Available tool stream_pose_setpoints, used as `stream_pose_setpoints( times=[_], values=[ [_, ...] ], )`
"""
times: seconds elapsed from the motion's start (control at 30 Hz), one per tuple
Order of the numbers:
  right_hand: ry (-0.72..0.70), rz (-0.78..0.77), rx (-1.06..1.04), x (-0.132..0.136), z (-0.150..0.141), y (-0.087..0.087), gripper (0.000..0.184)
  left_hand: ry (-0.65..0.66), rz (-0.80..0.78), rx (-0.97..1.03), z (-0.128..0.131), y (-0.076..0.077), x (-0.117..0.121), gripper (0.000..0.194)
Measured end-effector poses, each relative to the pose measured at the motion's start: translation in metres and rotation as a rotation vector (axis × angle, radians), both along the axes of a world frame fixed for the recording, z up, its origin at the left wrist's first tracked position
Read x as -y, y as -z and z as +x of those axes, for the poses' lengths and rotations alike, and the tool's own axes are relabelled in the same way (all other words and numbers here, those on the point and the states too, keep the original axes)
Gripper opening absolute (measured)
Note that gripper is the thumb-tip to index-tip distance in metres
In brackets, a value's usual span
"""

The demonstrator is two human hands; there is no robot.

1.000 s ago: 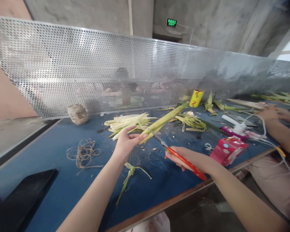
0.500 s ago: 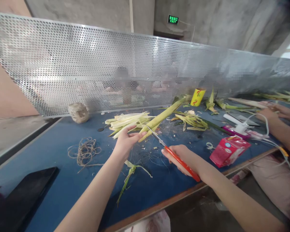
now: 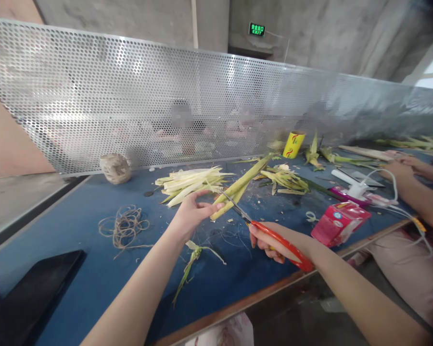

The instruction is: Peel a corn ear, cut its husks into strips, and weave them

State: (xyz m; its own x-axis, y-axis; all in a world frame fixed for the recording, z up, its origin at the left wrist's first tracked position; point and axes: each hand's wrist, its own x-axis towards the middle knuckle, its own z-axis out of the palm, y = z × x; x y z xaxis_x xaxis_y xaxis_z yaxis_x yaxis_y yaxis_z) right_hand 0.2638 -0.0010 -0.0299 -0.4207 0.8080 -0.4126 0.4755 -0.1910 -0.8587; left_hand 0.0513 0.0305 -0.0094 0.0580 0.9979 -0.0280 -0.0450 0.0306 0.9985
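My left hand (image 3: 191,215) pinches the near end of a long yellow-green leaf stalk (image 3: 243,181) that slants up and away over the blue table (image 3: 94,269). My right hand (image 3: 270,238) grips red-handled scissors (image 3: 274,235), whose blades point up-left and meet the stalk just beyond my left fingers. A pile of pale cut leaf strips (image 3: 189,181) lies behind my left hand. A small green leaf scrap (image 3: 193,262) lies on the table near my left wrist.
A tangle of brown twine (image 3: 124,227) and a twine ball (image 3: 114,168) lie to the left, with a black tablet (image 3: 32,293) at the near left. A red box (image 3: 339,222), a yellow roll (image 3: 293,145) and another person's arms (image 3: 414,187) are to the right. A perforated metal screen (image 3: 130,96) backs the table.
My right hand and the scissors have drawn back toward me and lower. The stalk's far end has dropped lower toward the table. My left hand keeps its pinch.
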Motion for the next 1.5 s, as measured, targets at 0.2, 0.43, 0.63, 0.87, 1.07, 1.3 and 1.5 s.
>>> stream_pose_setpoints(
  times=[0.2,0.43,0.63,0.87,1.07,1.3,1.5],
  values=[
    [0.076,-0.115,-0.020,0.004,-0.006,-0.009,0.049,0.045,0.026,-0.080,-0.001,-0.003,0.001,0.084],
    [0.170,-0.118,0.053,0.009,-0.004,-0.007,0.053,0.026,-0.007,-0.143,0.001,0.000,0.000,0.086],
    [0.188,0.034,0.451,0.000,-0.002,-0.013,0.051,-0.151,0.026,-0.209,-0.006,-0.005,-0.004,0.076],
    [0.031,0.424,0.705,0.002,-0.026,-0.012,0.031,-0.400,0.143,-0.202,-0.018,-0.001,-0.013,0.076],
    [0.030,0.937,0.984,-0.028,-0.026,-0.014,0.020,-0.385,0.158,-0.207,-0.016,-0.001,-0.009,0.072],
    [-0.207,1.273,1.123,-0.082,-0.014,0.003,0.023,-0.367,0.158,-0.214,-0.014,-0.004,-0.003,0.073],
    [-0.351,1.281,1.081,-0.101,-0.018,0.000,0.028,-0.351,0.149,-0.258,-0.013,-0.006,-0.001,0.071]
  ],
)
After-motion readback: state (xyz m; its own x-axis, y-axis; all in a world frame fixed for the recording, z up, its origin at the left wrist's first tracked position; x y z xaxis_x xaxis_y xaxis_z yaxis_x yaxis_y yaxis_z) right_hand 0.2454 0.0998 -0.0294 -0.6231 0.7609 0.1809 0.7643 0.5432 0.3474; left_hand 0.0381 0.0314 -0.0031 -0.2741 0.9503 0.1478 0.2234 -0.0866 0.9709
